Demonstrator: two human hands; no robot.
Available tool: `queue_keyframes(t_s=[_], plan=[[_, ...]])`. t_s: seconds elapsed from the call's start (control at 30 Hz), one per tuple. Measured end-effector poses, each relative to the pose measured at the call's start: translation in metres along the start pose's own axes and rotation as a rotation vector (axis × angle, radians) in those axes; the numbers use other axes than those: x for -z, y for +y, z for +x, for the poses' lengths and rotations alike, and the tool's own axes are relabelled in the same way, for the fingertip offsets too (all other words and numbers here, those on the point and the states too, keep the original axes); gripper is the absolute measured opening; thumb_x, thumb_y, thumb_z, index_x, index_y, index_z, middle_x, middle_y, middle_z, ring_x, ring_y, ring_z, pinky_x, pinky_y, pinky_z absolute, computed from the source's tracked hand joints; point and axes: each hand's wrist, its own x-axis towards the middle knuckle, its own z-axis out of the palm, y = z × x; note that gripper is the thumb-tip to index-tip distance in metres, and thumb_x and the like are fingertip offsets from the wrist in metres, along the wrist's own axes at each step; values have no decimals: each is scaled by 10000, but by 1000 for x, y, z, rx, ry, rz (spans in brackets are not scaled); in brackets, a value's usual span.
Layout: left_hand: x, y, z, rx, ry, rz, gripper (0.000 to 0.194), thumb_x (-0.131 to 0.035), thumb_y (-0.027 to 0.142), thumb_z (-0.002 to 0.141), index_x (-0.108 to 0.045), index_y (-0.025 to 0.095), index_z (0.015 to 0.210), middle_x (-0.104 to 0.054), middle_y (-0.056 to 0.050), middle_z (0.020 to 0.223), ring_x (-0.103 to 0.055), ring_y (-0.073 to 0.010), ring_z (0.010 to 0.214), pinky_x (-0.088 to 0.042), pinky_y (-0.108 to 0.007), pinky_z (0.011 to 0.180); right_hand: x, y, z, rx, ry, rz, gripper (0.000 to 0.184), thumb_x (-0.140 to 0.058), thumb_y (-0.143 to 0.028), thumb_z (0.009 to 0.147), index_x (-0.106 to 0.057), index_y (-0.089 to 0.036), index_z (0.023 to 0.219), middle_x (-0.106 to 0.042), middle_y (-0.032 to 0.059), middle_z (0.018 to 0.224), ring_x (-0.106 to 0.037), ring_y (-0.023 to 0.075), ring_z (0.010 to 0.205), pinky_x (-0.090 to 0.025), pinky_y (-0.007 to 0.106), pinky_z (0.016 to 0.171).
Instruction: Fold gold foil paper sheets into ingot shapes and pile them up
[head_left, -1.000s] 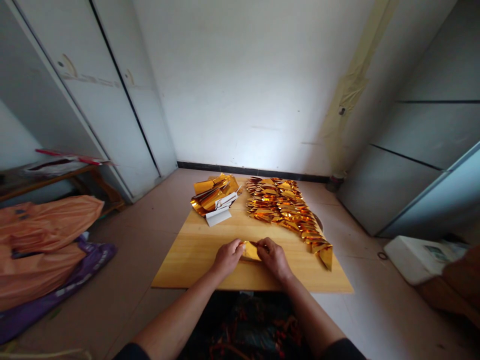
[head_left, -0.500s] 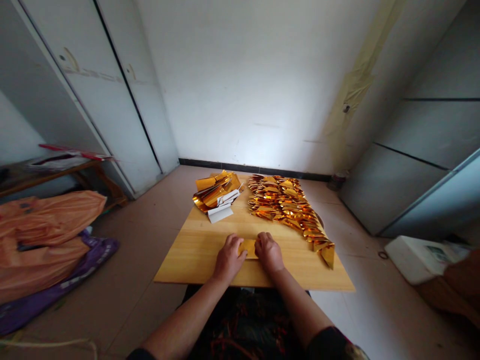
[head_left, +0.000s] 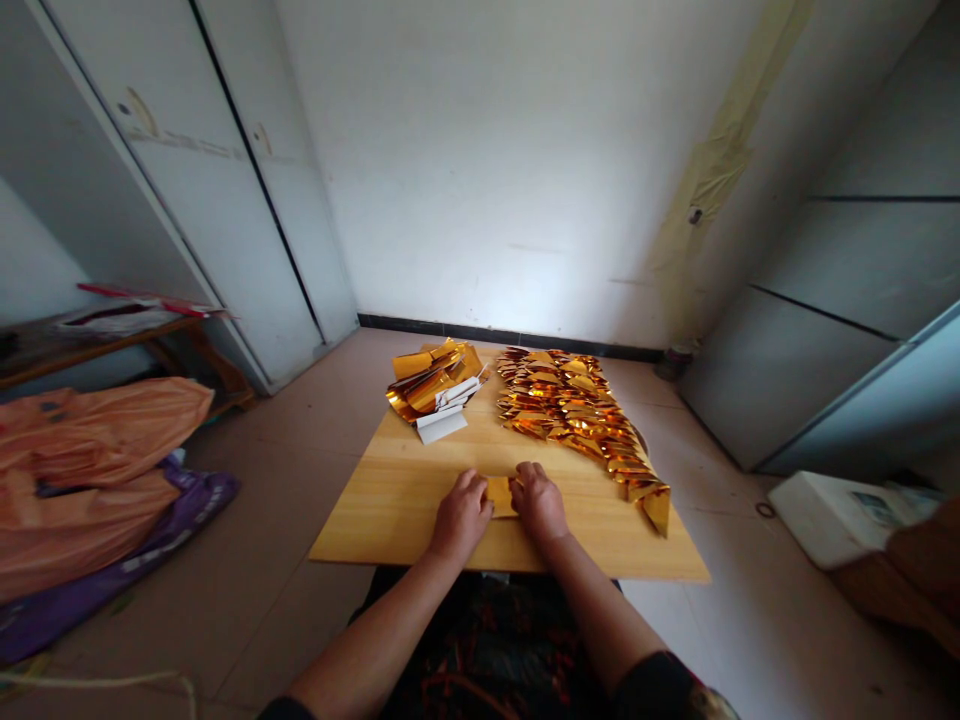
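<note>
Between my two hands a small sheet of gold foil paper [head_left: 501, 496] lies on the wooden board [head_left: 375, 520]. My left hand [head_left: 463, 512] is closed on its left end, with the fingers curled. On the right end, my right hand [head_left: 538, 502] pinches the paper, and its fingertips partly hide that edge. Beyond my left hand sits a loose pile of gold foil sheets [head_left: 435, 375], some with their white backs [head_left: 442, 425] up. Rows of folded gold paper pieces [head_left: 570, 405] overlap one another at the back right of the board, trailing towards its right corner.
A white wall [head_left: 495, 180] rises behind the board. Grey cabinets [head_left: 247, 200] stand at the left and a grey unit [head_left: 840, 300] at the right. Orange and purple bags [head_left: 97, 470] lie at the left; a white box [head_left: 832, 515] is on the floor at right.
Both hands stay at the two ends of the gold paper. My left fingers have shifted slightly, and a little more of the paper's left part shows.
</note>
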Motion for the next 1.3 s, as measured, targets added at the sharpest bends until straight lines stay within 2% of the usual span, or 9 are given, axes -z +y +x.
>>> queue_keyframes(t_s=[0.2,0.53,0.97,1.17,1.3], plan=[[2,1,2,20,-3,-13,214,-539,142,788,-627,203,974,-546,-89,1234,-545,-229,1129,-453,-344,967,2,-2,0,-31,-29,-28,130,-427,-154,862,-533,-187,930,-591,39,887,-571,133,691,-376,218,568],[1,3,6,85,-29,31,187,-562,162,803,-646,183,970,-588,-80,1182,-566,-195,1087,-425,-281,963,-3,0,3,-38,-17,-22,86,-472,-117,860,-528,-173,895,-592,38,862,-546,110,657,-338,212,537],[3,7,11,127,-37,46,183,-572,155,792,-663,180,949,-609,-77,1142,-584,-184,1041,-436,-259,916,-4,1,3,-25,-27,-39,85,-456,-106,867,-507,-172,887,-574,32,860,-533,102,660,-329,208,540],[5,10,9,128,-54,85,222,-539,168,818,-654,173,1007,-576,-95,1219,-576,-192,1069,-431,-253,923,-1,-1,4,-24,-51,-40,111,-439,-97,859,-515,-170,897,-585,42,876,-535,102,663,-330,201,534],[5,13,5,85,-88,177,234,-452,182,874,-661,192,979,-521,-99,1304,-589,-196,1044,-455,-279,882,0,-5,2,-40,-71,-110,135,-414,-101,876,-528,-165,909,-588,51,892,-536,105,639,-323,210,513]])
